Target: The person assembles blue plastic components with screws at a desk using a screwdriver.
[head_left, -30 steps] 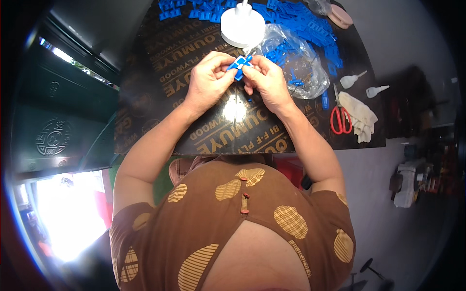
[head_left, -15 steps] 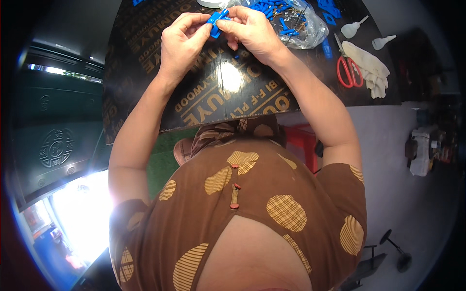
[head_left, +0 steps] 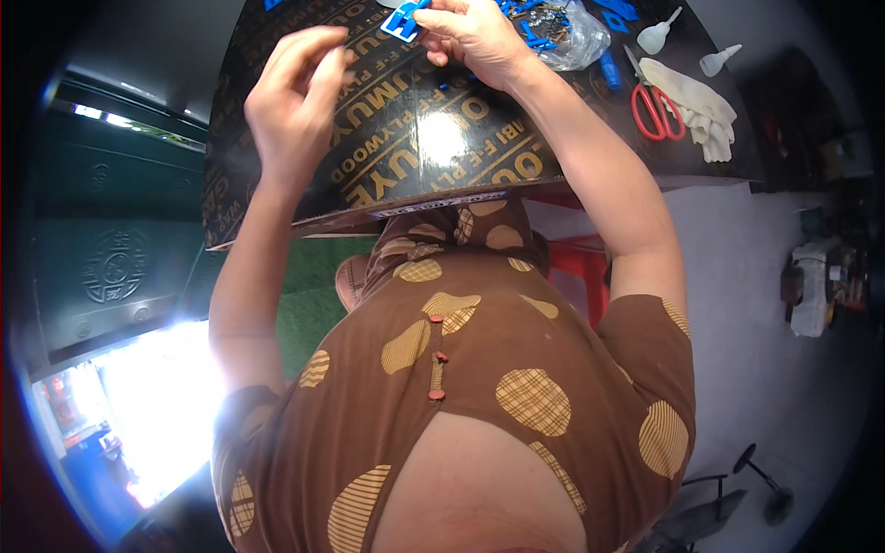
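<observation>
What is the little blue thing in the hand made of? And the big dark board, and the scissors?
The blue piece in the right hand looks like smooth moulded plastic. The dark board seems coated plywood: glossy, with a bright glare. The scissors show grey metal blades and red, probably plastic, handles.

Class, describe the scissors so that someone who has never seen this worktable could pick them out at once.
Start at the dark plywood board with pale lettering that serves as the tabletop, and go to its right-hand end. There, left of a heap of cream fabric gloves, lie the red-handled metal scissors. They are the only red thing on the board; the small parts around them are blue.
</observation>
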Motion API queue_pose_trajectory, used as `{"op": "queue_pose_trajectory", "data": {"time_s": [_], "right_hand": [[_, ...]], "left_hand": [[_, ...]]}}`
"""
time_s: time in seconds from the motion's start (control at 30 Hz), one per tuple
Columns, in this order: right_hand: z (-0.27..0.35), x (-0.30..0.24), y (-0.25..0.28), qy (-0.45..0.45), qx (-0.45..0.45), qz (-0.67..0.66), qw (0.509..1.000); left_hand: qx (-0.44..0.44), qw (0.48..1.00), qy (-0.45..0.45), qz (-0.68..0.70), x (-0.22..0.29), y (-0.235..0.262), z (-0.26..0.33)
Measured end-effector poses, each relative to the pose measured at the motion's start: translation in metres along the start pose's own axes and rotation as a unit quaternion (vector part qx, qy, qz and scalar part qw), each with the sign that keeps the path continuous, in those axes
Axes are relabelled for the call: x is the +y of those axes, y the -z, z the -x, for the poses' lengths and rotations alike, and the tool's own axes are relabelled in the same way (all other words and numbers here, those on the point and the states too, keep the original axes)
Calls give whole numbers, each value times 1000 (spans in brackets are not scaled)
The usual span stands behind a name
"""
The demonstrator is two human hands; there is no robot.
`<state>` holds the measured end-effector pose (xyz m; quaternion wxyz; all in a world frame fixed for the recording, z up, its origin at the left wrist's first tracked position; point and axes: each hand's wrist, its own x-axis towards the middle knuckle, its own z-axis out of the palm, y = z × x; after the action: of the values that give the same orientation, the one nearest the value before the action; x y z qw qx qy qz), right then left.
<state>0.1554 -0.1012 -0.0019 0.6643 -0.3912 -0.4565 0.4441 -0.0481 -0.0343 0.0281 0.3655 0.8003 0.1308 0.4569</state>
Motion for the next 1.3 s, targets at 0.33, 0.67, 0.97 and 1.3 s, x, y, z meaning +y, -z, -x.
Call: {"op": "queue_pose_trajectory", "data": {"time_s": [0.33,0.67,0.97,1.3], "right_hand": [[-4,-4,0,-4,21,21,1000],[0,-2,1,21,3,-18,1000],[0,-6,-7,25,9,-2,1000],[1,-8,-7,45,-3,13,999]], "left_hand": [[-455,846,245,135,8,17,165],[-411,889,26,-197,-92,-55,193],[-488,834,73,-246,-125,-109,188],[-489,809,64,-319,-110,-106,195]]}}
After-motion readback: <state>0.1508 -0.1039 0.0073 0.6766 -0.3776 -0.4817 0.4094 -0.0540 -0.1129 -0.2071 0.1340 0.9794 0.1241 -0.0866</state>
